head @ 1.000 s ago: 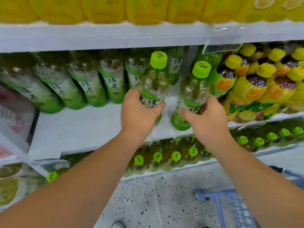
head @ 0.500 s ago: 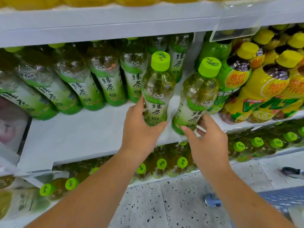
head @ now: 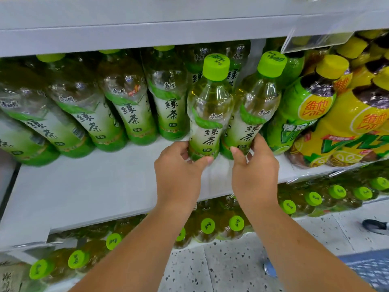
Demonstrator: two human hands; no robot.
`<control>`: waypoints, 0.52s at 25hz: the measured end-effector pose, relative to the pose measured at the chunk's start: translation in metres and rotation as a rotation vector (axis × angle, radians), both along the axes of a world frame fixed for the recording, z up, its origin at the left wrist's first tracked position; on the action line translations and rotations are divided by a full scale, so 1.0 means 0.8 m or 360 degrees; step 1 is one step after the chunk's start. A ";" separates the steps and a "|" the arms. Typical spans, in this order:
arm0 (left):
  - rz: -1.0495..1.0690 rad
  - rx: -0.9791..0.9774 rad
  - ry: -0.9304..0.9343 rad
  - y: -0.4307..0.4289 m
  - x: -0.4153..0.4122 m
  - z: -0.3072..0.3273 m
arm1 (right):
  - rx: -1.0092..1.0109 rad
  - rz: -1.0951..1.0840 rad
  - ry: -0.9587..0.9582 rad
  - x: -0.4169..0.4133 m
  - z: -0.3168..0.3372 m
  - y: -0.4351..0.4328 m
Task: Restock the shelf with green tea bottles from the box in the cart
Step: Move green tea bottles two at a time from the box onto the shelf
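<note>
Two green tea bottles with lime caps stand upright side by side on the white shelf. My left hand grips the base of the left bottle. My right hand holds the base of the right bottle. Both bottles sit in front of a row of several matching green tea bottles at the back of the shelf. The box is out of sight.
Yellow-capped lemon tea bottles crowd the shelf right of my hands. A clear price tag holder hangs from the shelf above. More green-capped bottles fill the shelf below. A blue cart corner shows at bottom right, near a shoe.
Both hands have pushed their bottles deeper onto the shelf and closer together, sliding down to the bases. The view has moved nearer the shelf.
</note>
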State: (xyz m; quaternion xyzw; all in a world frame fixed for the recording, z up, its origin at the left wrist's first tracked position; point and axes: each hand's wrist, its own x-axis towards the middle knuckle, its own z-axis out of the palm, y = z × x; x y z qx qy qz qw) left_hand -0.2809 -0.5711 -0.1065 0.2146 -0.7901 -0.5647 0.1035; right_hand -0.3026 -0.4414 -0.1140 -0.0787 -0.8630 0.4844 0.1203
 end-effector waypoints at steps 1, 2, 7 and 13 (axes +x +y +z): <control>0.0005 -0.0058 0.0003 0.002 -0.004 -0.002 | -0.0014 -0.0012 0.0013 -0.006 -0.002 -0.002; 0.0009 -0.0143 0.0007 0.003 -0.008 -0.004 | -0.0028 -0.0025 0.0021 -0.011 -0.004 -0.004; -0.0025 -0.0413 0.0041 0.010 -0.023 -0.004 | 0.0057 -0.0100 0.0027 -0.033 -0.005 -0.014; -0.0080 -0.0709 -0.0134 0.011 -0.052 0.004 | 0.0166 -0.0074 -0.0070 -0.062 0.001 -0.010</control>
